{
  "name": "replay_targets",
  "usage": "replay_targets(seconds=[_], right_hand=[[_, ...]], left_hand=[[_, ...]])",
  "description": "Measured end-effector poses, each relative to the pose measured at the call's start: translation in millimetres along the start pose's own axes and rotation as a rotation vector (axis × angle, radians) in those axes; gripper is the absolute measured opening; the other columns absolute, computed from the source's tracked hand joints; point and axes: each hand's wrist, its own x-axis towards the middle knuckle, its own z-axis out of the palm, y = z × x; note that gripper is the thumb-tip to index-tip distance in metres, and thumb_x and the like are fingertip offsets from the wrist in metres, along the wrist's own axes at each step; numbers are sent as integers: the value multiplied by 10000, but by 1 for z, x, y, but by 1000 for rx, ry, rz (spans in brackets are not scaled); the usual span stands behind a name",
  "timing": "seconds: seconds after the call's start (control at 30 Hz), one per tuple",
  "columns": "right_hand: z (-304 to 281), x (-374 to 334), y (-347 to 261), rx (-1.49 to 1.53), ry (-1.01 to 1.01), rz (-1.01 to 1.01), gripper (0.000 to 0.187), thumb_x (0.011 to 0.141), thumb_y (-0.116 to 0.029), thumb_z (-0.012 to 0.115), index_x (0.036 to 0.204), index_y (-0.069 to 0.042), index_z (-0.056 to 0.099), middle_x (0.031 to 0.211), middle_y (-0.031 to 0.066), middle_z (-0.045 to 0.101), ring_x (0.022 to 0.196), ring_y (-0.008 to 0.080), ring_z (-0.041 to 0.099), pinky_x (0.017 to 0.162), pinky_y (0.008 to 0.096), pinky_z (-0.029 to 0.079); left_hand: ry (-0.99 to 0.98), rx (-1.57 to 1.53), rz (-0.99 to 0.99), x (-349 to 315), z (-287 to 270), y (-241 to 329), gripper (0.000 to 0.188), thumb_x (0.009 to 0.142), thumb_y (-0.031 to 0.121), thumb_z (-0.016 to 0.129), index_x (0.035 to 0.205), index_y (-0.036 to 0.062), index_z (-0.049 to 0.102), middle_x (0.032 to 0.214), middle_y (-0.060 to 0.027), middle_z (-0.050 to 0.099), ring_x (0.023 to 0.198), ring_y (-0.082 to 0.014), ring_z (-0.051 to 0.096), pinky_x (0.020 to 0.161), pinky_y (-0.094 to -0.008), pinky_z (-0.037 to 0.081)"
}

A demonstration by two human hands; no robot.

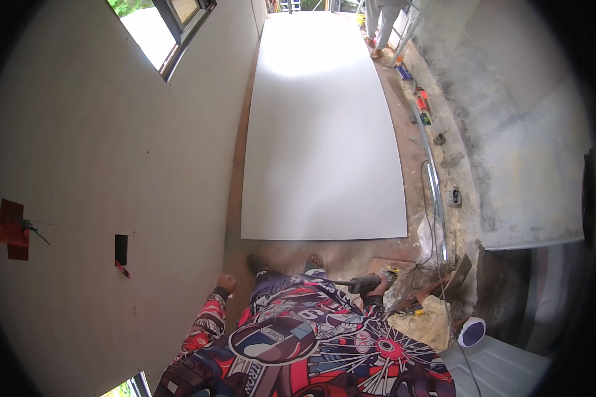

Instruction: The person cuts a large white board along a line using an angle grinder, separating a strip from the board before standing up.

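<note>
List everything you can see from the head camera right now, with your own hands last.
Drywall sheet: one, white, flat on the floor ahead.
Wall: one, grey, left, with a small dark cutout.
Red patch: one, on the wall, far left.
Window: one, upper left.
Metal rail: one, silver, along the floor on the right.
Other person's legs: one pair, far end.
Power tool: one, dark, in the right hand.
Left hand: closed, empty, near the wall.
Right hand: gripping the tool.
</note>
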Motion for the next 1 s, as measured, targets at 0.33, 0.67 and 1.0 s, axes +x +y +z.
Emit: replay_targets(seconds=[0.33, 0.67, 1.0], right_hand=[[31, -16, 14, -37, 20, 28, 286, 773, -335, 690, 878, -104, 558, 783, 61, 611, 698, 243, 627, 706, 407, 559], [23, -16, 11, -38, 37, 33, 277, 789, -333, 681, 862, -97, 556, 778, 66, 613, 669, 248, 621, 670, 398, 558], [16, -8, 11, -31, 50, 44, 265, 780, -339, 682, 840, -113, 559, 765, 63, 613, 681, 247, 620, 681, 399, 556]], left_hand=[[42, -105, -85, -4, 9, -22, 291, 662, 271, 632, 661, -19, 651, 711, -264, 619, 680, -413, 634, 668, -484, 513], [3, -280, -299, -20, -3, 23, 198, 728, 171, 624, 669, -18, 615, 603, -183, 627, 504, -266, 655, 483, -391, 545], [-93, -345, -226, -31, -26, 51, 256, 777, 241, 727, 744, 13, 616, 607, -98, 633, 452, -175, 612, 394, -333, 513]])
